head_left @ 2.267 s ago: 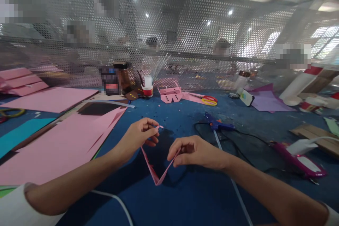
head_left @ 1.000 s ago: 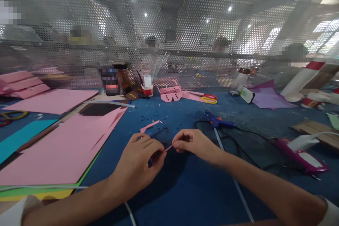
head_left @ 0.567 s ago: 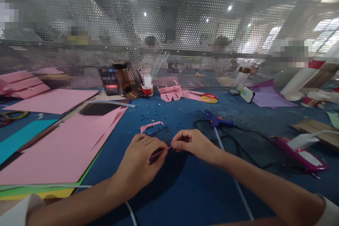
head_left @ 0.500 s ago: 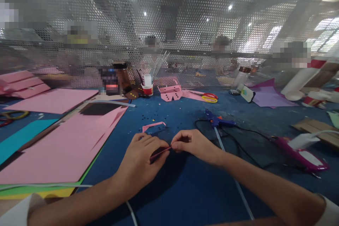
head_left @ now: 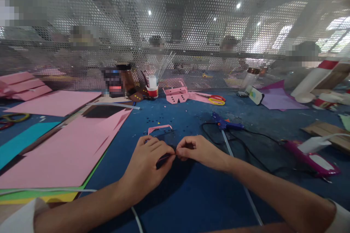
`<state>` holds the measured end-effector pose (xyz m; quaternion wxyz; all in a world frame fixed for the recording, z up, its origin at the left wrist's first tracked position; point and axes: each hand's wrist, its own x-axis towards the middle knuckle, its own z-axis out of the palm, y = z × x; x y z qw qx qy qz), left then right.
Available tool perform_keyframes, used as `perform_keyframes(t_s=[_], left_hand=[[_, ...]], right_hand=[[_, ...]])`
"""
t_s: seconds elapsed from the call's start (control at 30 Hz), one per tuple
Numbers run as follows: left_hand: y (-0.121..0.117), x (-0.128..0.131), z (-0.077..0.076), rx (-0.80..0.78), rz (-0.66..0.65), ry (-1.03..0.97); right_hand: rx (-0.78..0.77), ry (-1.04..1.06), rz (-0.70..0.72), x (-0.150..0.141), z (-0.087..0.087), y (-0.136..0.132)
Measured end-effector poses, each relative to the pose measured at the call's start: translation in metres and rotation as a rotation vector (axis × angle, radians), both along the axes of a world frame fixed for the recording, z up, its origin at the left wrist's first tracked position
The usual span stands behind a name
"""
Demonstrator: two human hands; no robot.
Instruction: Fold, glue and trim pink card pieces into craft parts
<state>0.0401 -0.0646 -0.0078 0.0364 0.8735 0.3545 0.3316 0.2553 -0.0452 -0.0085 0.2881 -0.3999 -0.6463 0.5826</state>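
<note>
My left hand (head_left: 151,165) is closed, its thumb and fingers pinching a folded pink paper strip (head_left: 164,158), most of which the hand hides. The fingertips of my right hand (head_left: 195,149) are pinched together at the strip's right end, almost touching the left fingertips. From behind my left knuckles a thin bent part of pink paper (head_left: 160,127) sticks out over the table; whether it belongs to the held strip I cannot tell. Both hands are just above the blue table (head_left: 186,204).
Pink sheets (head_left: 62,149) lie at the left. To the right are a blue glue gun (head_left: 225,123) with its cable and a magenta power strip (head_left: 311,158). A cut pink paper piece (head_left: 176,95), scissors (head_left: 217,99) and a cup (head_left: 152,91) stand or lie behind.
My left hand came down from the upper end of the V-folded strip and now pinches it beside my right hand. In the last half second the fingertips drew slightly closer together.
</note>
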Motion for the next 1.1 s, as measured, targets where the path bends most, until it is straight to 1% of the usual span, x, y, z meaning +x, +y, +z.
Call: perform_keyframes(t_s=[0.17,0.4,0.67,0.8,0.87,0.9,0.93,1.0,1.03,1.1], left_hand=[[0.0,0.0001,-0.0007,0.041,-0.006,0.023],[0.0007,0.0019,-0.0025,0.072,-0.01,0.036],[0.0,0.0024,-0.0043,0.059,-0.01,0.008],[0.0014,0.0021,-0.0053,0.034,-0.006,-0.031],[0.003,0.0014,-0.0052,0.017,0.009,-0.053],[0.0039,0.0009,-0.005,0.006,0.023,-0.064],[0.0047,0.0005,-0.0048,-0.007,0.039,-0.076],[0.0062,-0.0005,-0.0047,-0.031,0.074,-0.096],[0.0067,-0.001,-0.0048,-0.038,0.085,-0.103],[0.0072,-0.0017,-0.0052,-0.045,0.096,-0.108]], right_hand=[[-0.057,-0.054,0.022,-0.0019,-0.0001,-0.0007],[-0.09,-0.034,0.053,-0.0024,-0.0026,0.0004],[-0.092,-0.047,0.061,-0.0029,-0.0013,-0.0007],[-0.052,-0.057,0.032,-0.0046,-0.0027,-0.0011],[0.007,-0.066,-0.041,-0.0054,-0.0015,-0.0016],[0.069,-0.069,-0.101,-0.0054,-0.0006,-0.002],[0.158,-0.075,-0.169,-0.0051,0.0005,-0.0026],[0.395,-0.096,-0.28,-0.0038,0.0022,-0.0044],[0.516,-0.108,-0.3,-0.003,0.0026,-0.0057],[0.707,-0.139,-0.264,-0.0018,0.0021,-0.0086]])
